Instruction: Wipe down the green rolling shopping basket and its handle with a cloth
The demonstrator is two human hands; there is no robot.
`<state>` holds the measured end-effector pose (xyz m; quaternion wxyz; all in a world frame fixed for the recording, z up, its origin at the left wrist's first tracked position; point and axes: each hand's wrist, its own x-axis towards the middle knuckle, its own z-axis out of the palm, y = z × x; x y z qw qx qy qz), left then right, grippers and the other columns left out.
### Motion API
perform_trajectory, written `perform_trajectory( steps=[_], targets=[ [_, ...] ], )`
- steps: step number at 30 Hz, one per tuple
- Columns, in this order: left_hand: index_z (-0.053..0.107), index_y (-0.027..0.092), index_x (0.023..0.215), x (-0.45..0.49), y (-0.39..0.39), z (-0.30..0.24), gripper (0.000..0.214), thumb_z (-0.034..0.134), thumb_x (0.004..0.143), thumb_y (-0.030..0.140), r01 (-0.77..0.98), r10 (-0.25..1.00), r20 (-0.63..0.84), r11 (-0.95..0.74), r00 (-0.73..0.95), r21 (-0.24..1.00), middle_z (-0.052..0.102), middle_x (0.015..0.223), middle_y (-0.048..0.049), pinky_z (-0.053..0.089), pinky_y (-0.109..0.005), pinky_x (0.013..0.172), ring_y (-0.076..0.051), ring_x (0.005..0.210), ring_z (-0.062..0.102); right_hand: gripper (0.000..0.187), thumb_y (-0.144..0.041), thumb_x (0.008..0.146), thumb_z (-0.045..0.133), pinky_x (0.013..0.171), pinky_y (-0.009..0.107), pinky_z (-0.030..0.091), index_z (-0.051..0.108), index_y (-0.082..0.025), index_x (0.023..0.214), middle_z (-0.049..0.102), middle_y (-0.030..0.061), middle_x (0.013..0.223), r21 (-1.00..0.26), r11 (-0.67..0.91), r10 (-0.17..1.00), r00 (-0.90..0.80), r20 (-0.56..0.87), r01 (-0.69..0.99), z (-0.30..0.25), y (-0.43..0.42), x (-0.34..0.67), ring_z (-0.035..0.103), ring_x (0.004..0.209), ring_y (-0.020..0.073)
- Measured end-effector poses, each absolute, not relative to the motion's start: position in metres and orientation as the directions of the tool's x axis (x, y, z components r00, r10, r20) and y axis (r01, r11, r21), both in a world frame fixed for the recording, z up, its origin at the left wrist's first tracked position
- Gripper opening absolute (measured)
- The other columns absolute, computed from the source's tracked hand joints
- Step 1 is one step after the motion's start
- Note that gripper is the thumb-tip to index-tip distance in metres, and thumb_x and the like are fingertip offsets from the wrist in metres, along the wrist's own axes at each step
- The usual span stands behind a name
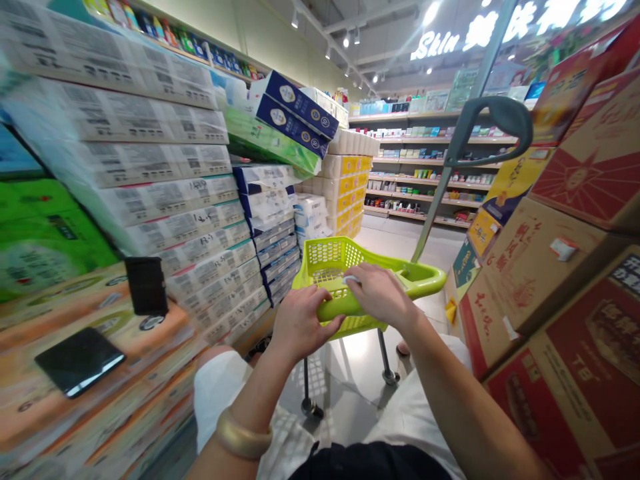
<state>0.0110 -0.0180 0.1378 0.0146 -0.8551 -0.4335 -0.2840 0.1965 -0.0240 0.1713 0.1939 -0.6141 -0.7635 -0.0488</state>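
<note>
A lime-green shopping basket on wheels (427, 283) stands in front of my knees, its perforated wall facing me. My left hand (302, 321) is closed round the near rim, thumb on the outside and fingers over the top. On the rim to its right lies my right hand (383, 295), fingers bent over a small white piece (352, 279), perhaps a tissue or wipe; most of it is hidden under the fingers. The basket's grey pull handle (453, 143) rises on a metal pole at its right side. I see no goods in the visible part of the basket.
Stacked white packs (185, 193) line the left side. Nearer, orange packs (100, 417) bear a dark tablet-like slab (80, 360) and a black upright case (146, 285). Cardboard boxes (525, 253) are piled close on the right. Stocked shelves (425, 167) stand at the back.
</note>
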Motion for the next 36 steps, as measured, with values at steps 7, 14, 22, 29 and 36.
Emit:
perform_trajectory(
  steps=[7,14,22,29,36],
  targets=[
    [0.058,0.022,0.085,0.007,-0.018,0.139,0.026,0.065,0.076,0.045,0.768,0.735,0.487,-0.614,0.472,0.182,0.064,0.082,-0.0022,0.039,-0.033,0.070,-0.021,0.077,0.058,0.025,-0.029,0.095,0.045,0.092,0.035,0.035,0.066,-0.020,0.106,0.066,0.0083,0.106,-0.257,0.139,0.827,0.030,0.561,0.956,0.148,-0.036,0.196,0.055,0.101,0.0229],
    [0.058,0.022,0.085,0.006,-0.016,0.134,0.027,0.059,0.080,0.048,0.749,0.703,0.505,-0.644,0.500,0.155,0.063,0.081,-0.0022,0.038,-0.032,0.069,-0.021,0.077,0.058,0.018,-0.025,0.092,0.050,0.090,0.033,0.036,0.068,-0.023,0.092,0.068,0.0043,0.098,-0.307,0.329,0.704,-0.015,0.710,0.893,0.131,-0.044,0.175,0.057,0.095,0.0198],
    [0.057,0.022,0.083,0.008,-0.016,0.133,0.027,0.063,0.076,0.048,0.765,0.709,0.516,-0.627,0.481,0.148,0.063,0.081,-0.0013,0.038,-0.033,0.072,-0.020,0.077,0.058,0.020,-0.025,0.089,0.049,0.093,0.039,0.036,0.068,-0.021,0.093,0.065,0.0067,0.099,-0.375,0.248,0.529,0.200,0.825,0.893,0.110,-0.039,0.191,0.054,0.099,0.0229],
    [0.058,0.022,0.083,0.004,-0.015,0.134,0.024,0.065,0.074,0.043,0.746,0.691,0.515,-0.651,0.508,0.138,0.062,0.079,-0.0011,0.037,-0.032,0.068,-0.020,0.076,0.057,0.015,-0.021,0.086,0.055,0.099,0.040,0.034,0.067,-0.024,0.094,0.066,0.0034,0.099,-0.241,0.440,0.453,0.018,0.891,0.865,0.103,-0.048,0.169,0.056,0.104,0.0213],
    [0.056,0.023,0.080,0.001,-0.011,0.133,0.027,0.072,0.068,0.041,0.753,0.694,0.535,-0.640,0.482,0.153,0.062,0.077,0.0003,0.037,-0.031,0.067,-0.019,0.073,0.056,0.017,-0.023,0.089,0.051,0.095,0.042,0.037,0.067,-0.021,0.093,0.064,0.0068,0.100,-0.380,0.262,0.350,0.279,0.894,0.887,0.095,-0.038,0.203,0.057,0.101,0.0228]
  ],
)
